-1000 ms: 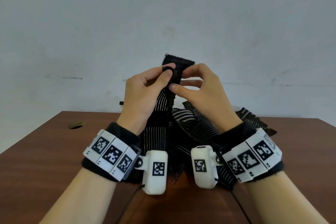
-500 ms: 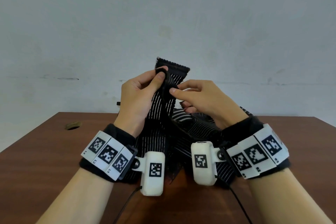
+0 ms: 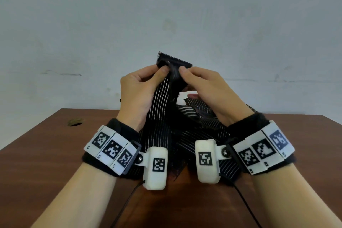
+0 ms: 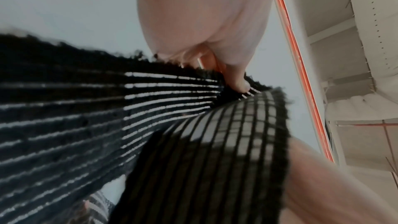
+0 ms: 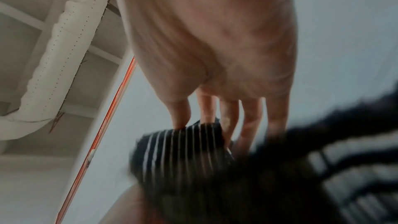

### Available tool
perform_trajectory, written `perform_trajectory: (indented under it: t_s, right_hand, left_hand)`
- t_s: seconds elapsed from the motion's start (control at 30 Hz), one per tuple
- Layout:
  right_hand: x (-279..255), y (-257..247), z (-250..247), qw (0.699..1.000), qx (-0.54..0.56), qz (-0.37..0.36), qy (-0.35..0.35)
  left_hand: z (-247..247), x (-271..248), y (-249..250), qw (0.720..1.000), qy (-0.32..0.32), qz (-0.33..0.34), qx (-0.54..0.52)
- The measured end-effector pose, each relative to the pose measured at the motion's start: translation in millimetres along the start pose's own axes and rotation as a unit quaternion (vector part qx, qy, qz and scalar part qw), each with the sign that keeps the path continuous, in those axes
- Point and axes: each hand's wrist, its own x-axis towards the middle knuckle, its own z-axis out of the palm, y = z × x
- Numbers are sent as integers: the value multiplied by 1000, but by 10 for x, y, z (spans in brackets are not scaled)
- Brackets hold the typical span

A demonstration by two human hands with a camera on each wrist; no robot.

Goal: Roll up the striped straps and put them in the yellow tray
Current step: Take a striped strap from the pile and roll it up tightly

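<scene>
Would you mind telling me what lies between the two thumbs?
The top end of the strap being held up, bunched there; the left hand and right hand pinch it from either side. The head view shows it.

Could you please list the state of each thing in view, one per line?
Striped strap: raised above the table, top end being curled over, not yet rolled.
Left hand: pinches the strap's top end.
Right hand: pinches the same end.
Other striped straps: loose heap on the table, unrolled.

Soft, even light fills the head view, which is sharp; both wrist views are motion-blurred, with edges bowed by wide-angle distortion.
</scene>
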Motion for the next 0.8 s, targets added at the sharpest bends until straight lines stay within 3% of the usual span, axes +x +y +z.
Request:
perform_trajectory:
  t_s: [0.17,0.47,0.63,0.8]
  right_hand:
    - [-20,47,-34,996,63,-44,49]
    - [5,49,-32,978,89,-130,134]
    - [0,92,91,966,126,-147,174]
    - [-12,112,178,957,149,-150,196]
  left_hand:
    - [-33,20,-1,1000,2,-28,9]
    - [-135,100,-82,995,76,36,54]
    - [-51,86,-76,997,55,40,28]
    - [56,3,-55,999,37,2,-25]
